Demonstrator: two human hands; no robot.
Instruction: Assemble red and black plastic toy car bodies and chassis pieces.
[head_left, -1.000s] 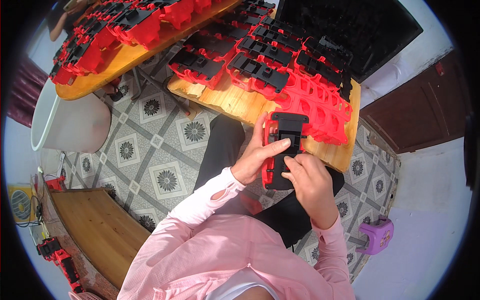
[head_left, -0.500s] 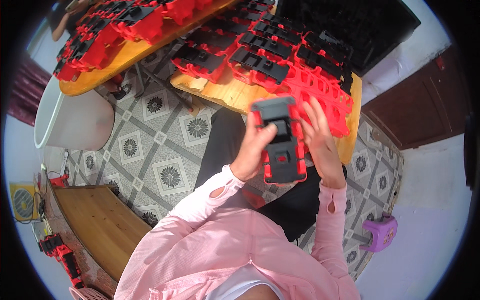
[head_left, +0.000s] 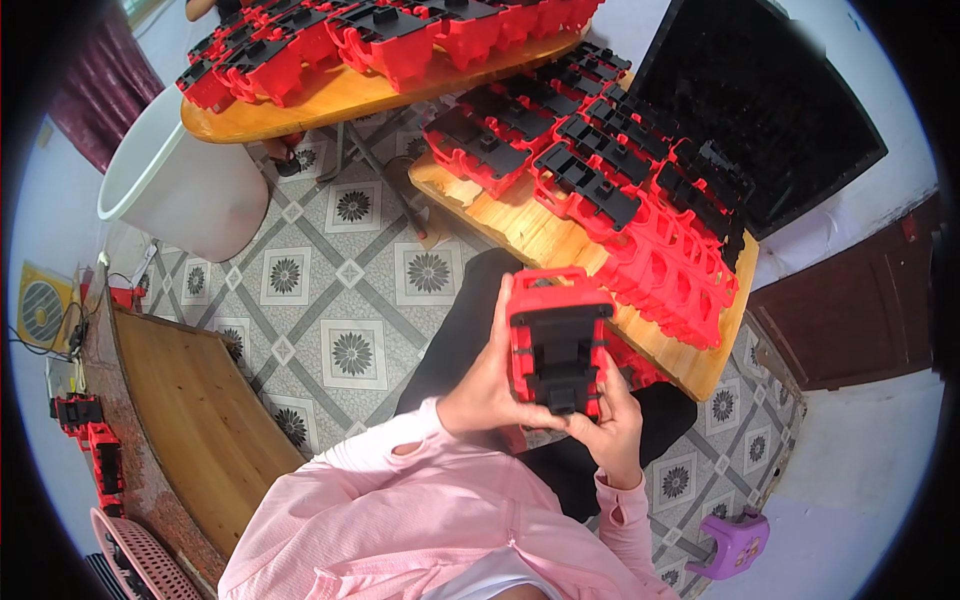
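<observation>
The red-and-black part (head_left: pixel 556 345) has dropped closer to the lap since a half-second ago. Left hand (head_left: pixel 487 385) and right hand (head_left: pixel 607 428) grip it, fingers closed around its sides. Beyond, matching parts (head_left: pixel 600 190) crowd the wooden worktop (head_left: pixel 520 232); a white bucket (head_left: pixel 180 180) stands left.
</observation>
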